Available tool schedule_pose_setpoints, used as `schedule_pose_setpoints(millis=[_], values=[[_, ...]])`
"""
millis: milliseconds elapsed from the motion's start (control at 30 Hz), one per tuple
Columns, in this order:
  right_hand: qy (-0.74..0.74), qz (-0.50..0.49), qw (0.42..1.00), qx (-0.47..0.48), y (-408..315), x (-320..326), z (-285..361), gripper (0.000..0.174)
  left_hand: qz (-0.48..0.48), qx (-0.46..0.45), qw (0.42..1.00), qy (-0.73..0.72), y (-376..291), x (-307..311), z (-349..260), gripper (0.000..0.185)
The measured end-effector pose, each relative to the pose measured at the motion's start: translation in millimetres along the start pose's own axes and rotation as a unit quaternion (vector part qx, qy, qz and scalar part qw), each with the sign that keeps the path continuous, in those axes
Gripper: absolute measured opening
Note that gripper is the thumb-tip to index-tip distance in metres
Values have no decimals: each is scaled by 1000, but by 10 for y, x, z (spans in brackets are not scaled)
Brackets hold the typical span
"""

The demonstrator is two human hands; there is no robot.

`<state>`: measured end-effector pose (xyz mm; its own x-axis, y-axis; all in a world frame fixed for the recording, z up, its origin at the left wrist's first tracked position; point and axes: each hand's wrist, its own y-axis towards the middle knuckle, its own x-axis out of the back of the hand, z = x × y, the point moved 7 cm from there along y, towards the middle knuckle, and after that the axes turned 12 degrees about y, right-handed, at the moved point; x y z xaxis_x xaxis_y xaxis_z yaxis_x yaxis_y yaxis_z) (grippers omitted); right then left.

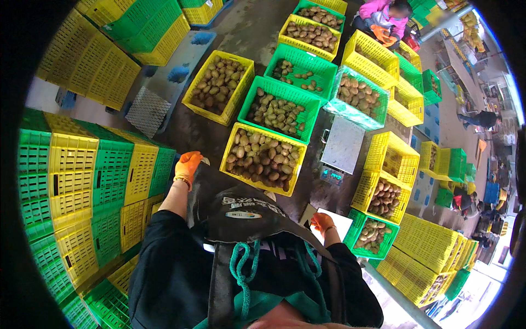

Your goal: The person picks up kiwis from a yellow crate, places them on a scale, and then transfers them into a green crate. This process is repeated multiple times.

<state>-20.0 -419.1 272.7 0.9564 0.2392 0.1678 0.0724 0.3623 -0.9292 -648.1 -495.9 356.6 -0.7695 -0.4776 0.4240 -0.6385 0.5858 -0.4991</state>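
My left hand (188,165), in an orange glove, hangs at the left edge of my dark apron (246,218), its fingers bent. Whether it grips anything is unclear. My right hand (322,222), also gloved in orange, is low on the right, overlapping a flat white object (339,225). I cannot make out whether it holds that or only passes over it. In front of me stands a yellow plastic crate (296,172) of brown kiwifruit (263,154). Behind it is a green crate (314,119) of kiwifruit (275,113). To their right lies a platform scale (342,144) with a lit display (331,174).
Stacked green and yellow crates (74,172) wall my left side. A blue pallet (181,72) lies beyond. Another yellow crate (246,88) of kiwifruit stands left of centre. Rows of crates (394,152) line the right. A person in pink (398,22) sits at the far right.
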Motion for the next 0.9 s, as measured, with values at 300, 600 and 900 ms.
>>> schedule_pose_setpoints(millis=[300, 600, 900], values=[[57, -3, 997, -43, 394, 107, -211, 18, -86, 7, 995, -40, 376, 609, -13, 39], [23, -19, 1000, 7, 339, -1050, 542, 25, -28, 133, 982, 129, 2191, 888, 66, 32], [-352, -16, 935, -47, 75, -3096, 1652, 27, 225, 89, 969, 59, 4033, 1406, 205, 29]])
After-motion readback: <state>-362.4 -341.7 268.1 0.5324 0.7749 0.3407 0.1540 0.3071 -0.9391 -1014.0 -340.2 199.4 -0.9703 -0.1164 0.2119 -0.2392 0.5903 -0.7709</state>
